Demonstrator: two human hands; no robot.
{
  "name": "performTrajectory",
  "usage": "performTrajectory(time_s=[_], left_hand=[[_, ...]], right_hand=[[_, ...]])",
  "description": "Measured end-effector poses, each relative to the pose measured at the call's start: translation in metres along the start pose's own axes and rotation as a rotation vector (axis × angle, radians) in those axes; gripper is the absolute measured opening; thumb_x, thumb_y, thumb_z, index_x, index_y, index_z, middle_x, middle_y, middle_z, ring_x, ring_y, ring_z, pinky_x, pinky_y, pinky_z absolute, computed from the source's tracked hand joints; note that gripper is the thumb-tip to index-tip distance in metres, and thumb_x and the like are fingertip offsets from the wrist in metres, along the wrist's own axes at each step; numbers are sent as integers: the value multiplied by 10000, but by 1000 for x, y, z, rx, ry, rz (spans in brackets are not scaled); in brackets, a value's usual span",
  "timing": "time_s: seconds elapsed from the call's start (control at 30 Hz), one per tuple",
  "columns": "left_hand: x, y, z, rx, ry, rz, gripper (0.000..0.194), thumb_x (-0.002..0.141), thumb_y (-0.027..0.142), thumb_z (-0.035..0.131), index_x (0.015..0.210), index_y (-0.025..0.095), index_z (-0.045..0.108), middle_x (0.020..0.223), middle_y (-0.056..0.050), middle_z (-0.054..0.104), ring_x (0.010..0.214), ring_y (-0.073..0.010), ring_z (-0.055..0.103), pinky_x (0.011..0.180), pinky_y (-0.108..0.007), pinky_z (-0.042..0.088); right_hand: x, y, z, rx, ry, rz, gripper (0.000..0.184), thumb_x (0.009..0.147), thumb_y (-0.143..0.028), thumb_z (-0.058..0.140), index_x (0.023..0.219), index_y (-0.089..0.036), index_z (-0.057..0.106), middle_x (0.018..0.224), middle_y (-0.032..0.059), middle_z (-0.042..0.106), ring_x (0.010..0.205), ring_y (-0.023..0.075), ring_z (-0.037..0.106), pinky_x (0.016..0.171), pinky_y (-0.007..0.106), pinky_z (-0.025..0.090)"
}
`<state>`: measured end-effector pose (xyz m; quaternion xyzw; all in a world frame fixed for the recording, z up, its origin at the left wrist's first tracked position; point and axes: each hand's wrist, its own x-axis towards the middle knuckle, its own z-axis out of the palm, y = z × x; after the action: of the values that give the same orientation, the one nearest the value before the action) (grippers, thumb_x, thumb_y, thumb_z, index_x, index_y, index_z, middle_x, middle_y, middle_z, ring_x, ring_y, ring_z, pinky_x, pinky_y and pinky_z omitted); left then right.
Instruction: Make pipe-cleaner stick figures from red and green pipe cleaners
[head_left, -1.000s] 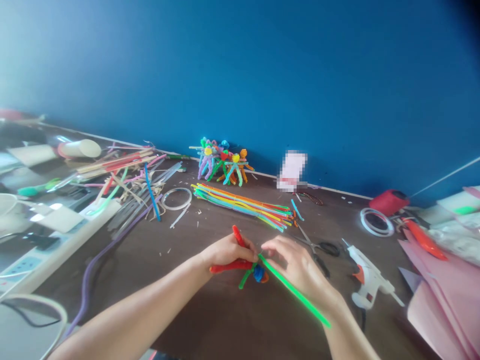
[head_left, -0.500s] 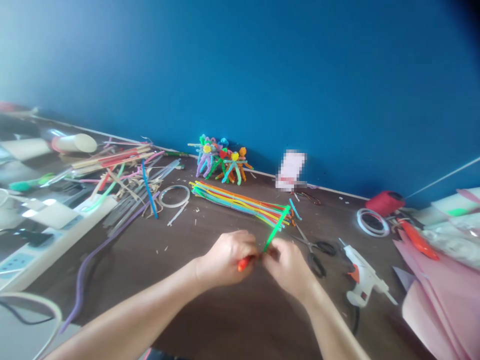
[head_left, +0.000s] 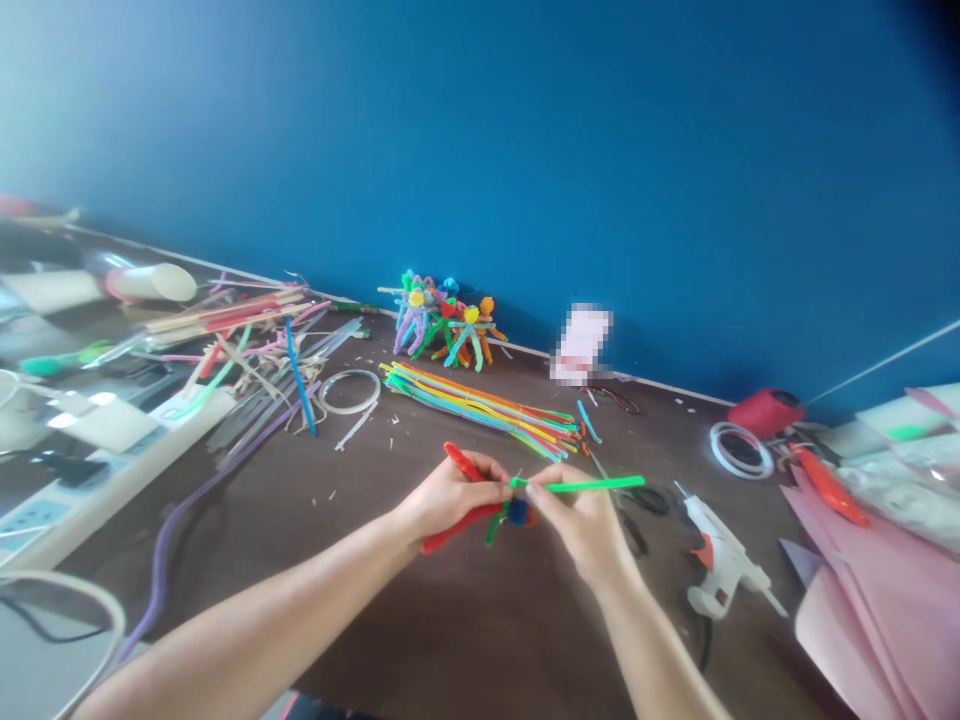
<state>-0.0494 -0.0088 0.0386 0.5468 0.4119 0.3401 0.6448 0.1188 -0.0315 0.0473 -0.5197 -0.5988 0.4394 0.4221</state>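
Between my hands is a small pipe cleaner figure (head_left: pixel 466 527) with red limbs, a dark blue part and some green wound on it. My left hand (head_left: pixel 454 500) is closed on it, and red ends stick out above and below the fingers. My right hand (head_left: pixel 564 508) pinches a green pipe cleaner (head_left: pixel 600 485), whose free end points right. The other end of the green strand meets the figure at my left fingertips. Beyond my hands lies a bundle of coloured pipe cleaners (head_left: pixel 480 408). Part of the figure is hidden by my fingers.
Several finished pipe cleaner figures (head_left: pixel 439 320) stand by the wall. Scissors (head_left: pixel 637 535) lie partly behind my right hand. A white glue gun (head_left: pixel 724 560) and pink sheets (head_left: pixel 870 610) are at right. Loose sticks (head_left: pixel 225 315) and a power strip (head_left: pixel 112 480) crowd the left.
The green pipe cleaner's free end has swung from pointing up and away to pointing right. My left hand has turned, so more of the red, blue and green figure shows.
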Motion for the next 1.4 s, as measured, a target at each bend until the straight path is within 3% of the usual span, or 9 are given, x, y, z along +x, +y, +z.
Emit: performTrajectory(time_s=[0.2, 0.37, 0.47, 0.57, 0.7, 0.83, 1.03, 1.23, 1.4], left_hand=[[3, -7, 2, 144, 105, -12, 133, 662, 244, 575, 649, 115, 605, 549, 5, 547, 504, -91, 474, 506, -208, 380], [-4, -5, 4, 691, 127, 375, 115, 670, 150, 521, 644, 159, 632, 643, -20, 580, 636, -129, 501, 611, -237, 399], [-7, -2, 3, 869, -3, 558, 151, 676, 111, 497, 669, 173, 635, 678, -33, 600, 687, -145, 503, 651, -251, 400], [-8, 2, 3, 802, -149, 650, 155, 703, 118, 493, 710, 169, 639, 718, -43, 620, 703, -143, 515, 686, -256, 404], [-7, 1, 6, 439, -140, 434, 100, 710, 180, 541, 703, 136, 630, 686, -44, 616, 654, -129, 531, 632, -232, 416], [-1, -5, 7, 10, -24, 76, 159, 686, 264, 598, 714, 108, 611, 644, -31, 612, 576, -108, 531, 569, -216, 414], [5, -11, 4, -124, 69, -51, 189, 609, 255, 657, 716, 103, 624, 628, -29, 621, 567, -114, 546, 595, -240, 435], [1, -10, 8, 231, 120, 110, 118, 659, 185, 555, 692, 114, 644, 623, -23, 602, 580, -118, 525, 570, -232, 417], [-8, -4, 9, 702, 79, 439, 177, 650, 93, 496, 660, 174, 653, 641, -17, 584, 639, -132, 506, 636, -249, 399]], right_hand=[[-9, -4, 6, -495, 27, -371, 108, 788, -198, 500, 720, -186, 584, 678, 27, 562, 659, 153, 524, 633, 266, 407], [-8, -5, 4, -542, 43, -498, 123, 799, -186, 477, 711, -192, 565, 712, 41, 554, 713, 167, 510, 676, 292, 401], [-3, -2, 1, -344, 2, -287, 135, 758, -206, 520, 625, -184, 523, 661, 11, 520, 640, 138, 486, 604, 255, 391], [2, 6, -2, 13, -175, 89, 184, 707, -253, 567, 562, -169, 491, 527, -35, 445, 497, 93, 411, 484, 216, 330], [4, 19, -2, 424, -232, 366, 190, 657, -318, 616, 616, -161, 516, 499, -51, 436, 446, 81, 398, 448, 212, 314], [2, 19, 2, 366, -19, 149, 149, 684, -301, 615, 668, -180, 529, 559, -45, 477, 516, 97, 448, 513, 227, 363], [-4, 5, 5, -352, 120, -380, 106, 755, -209, 535, 655, -190, 563, 661, 11, 554, 672, 157, 511, 658, 290, 404], [-9, -2, 3, -662, 35, -616, 94, 786, -159, 498, 734, -188, 571, 689, 37, 553, 698, 170, 484, 682, 313, 397], [-6, -2, 0, -535, 26, -457, 142, 778, -192, 497, 644, -183, 542, 666, 32, 538, 694, 171, 472, 679, 316, 382]])
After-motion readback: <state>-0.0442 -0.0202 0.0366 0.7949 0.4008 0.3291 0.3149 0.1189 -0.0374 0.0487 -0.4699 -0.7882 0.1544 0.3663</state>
